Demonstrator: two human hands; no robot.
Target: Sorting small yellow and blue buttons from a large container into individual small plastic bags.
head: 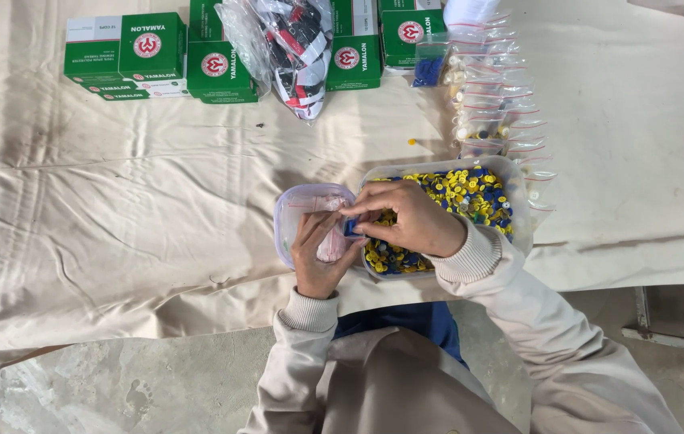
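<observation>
holding small clear bag (328, 233) open in left hand (319, 255), mouth by button tray (518, 181) for short reach; right hand (410, 219) pinching blue button (351, 228) at bag opening.

I sit at a big table (117, 209) with a creased cream cloth (615, 161) over it. Under it I see a grey, patchy stone floor (141, 386). Soft light falls on the cloth. The left edge looks dark.
</observation>
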